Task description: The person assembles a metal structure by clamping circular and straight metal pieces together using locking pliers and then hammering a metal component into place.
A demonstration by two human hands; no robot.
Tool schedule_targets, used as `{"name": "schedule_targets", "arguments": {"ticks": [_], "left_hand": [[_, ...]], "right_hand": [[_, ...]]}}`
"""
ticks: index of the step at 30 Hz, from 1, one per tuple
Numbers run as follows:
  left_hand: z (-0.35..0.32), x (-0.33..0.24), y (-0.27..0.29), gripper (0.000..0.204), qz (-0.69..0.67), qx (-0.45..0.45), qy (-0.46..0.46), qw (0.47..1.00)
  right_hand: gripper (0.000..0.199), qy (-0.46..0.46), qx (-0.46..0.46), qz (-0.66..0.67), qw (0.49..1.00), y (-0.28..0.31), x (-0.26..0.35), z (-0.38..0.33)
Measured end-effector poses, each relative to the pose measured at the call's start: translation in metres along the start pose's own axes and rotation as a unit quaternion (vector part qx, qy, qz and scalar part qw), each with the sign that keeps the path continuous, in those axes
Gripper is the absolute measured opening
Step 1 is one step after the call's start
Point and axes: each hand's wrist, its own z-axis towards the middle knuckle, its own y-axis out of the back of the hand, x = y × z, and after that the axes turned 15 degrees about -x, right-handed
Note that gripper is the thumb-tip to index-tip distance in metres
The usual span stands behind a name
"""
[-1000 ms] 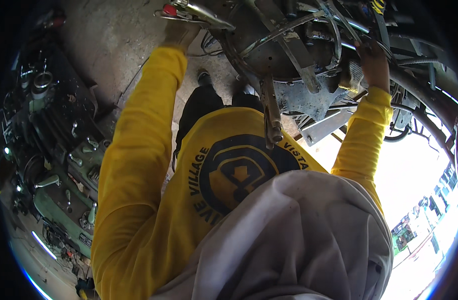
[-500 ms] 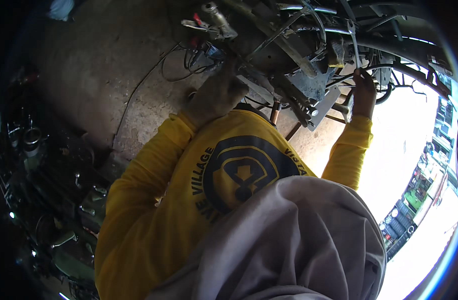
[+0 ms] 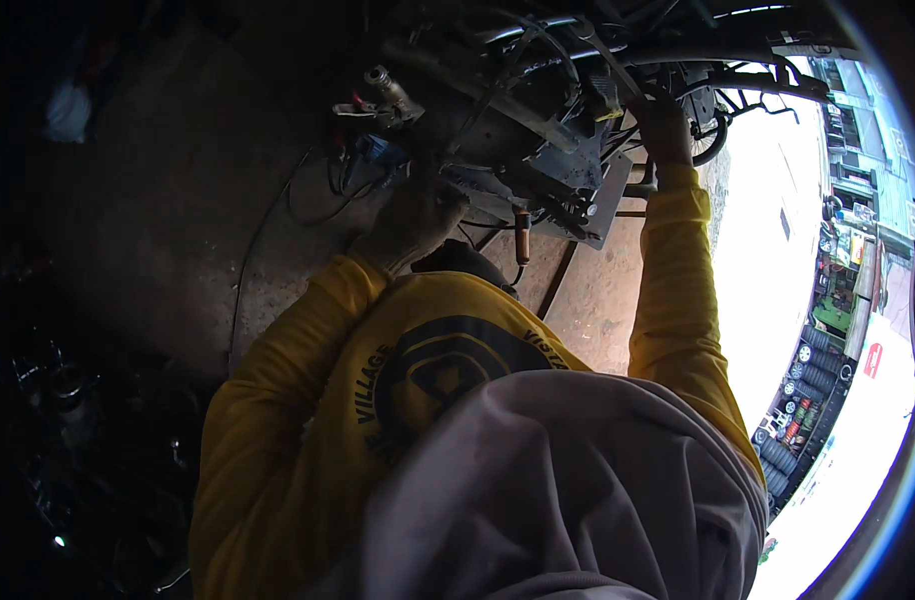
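My left hand [image 3: 414, 215], in a pale work glove, is closed beside the near left part of a dark metal frame [image 3: 548, 125]. Dim light hides what its fingers grip, if anything. My right hand [image 3: 664, 128] reaches to the frame's far right side, closed around the lower end of a long metal wrench [image 3: 608, 56]. The wrench slants up and left across the frame's tubes. A flat grey metal plate [image 3: 608, 205] hangs below the right wrist. Between my hands is a copper-coloured cylinder [image 3: 523, 238] with a dark cord at its lower end.
A metal fitting with a red part [image 3: 390, 97] sits at the frame's left. A thin cable [image 3: 253, 240] crosses the concrete floor [image 3: 168, 230]. Dark metal parts [image 3: 68, 400] crowd the left edge. Stacked tyres [image 3: 800, 385] stand across the bright outdoor ground at right.
The view has shifted and darkened. My right hand has moved farther up and left against the frame, and the wrench has gone from nearly upright to slanted. My left hand stays closed by the frame.
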Motion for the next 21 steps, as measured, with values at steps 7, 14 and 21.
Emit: {"name": "schedule_targets", "arguments": {"ticks": [7,14,21], "left_hand": [[-0.008,-0.011,0.027,0.058,0.022,-0.043,-0.060,0.997],[-0.043,0.021,0.053,0.048,0.106,-0.117,0.114,0.981],[-0.063,0.039,0.067,0.048,0.116,-0.185,0.210,0.953]], "right_hand": [[0.033,0.245,0.073,-0.171,0.951,-0.114,-0.004,0.105],[0.034,0.471,-0.094,-0.181,0.858,-0.155,0.029,0.134],[0.032,0.403,0.045,0.008,0.914,-0.115,0.023,0.107]]}}
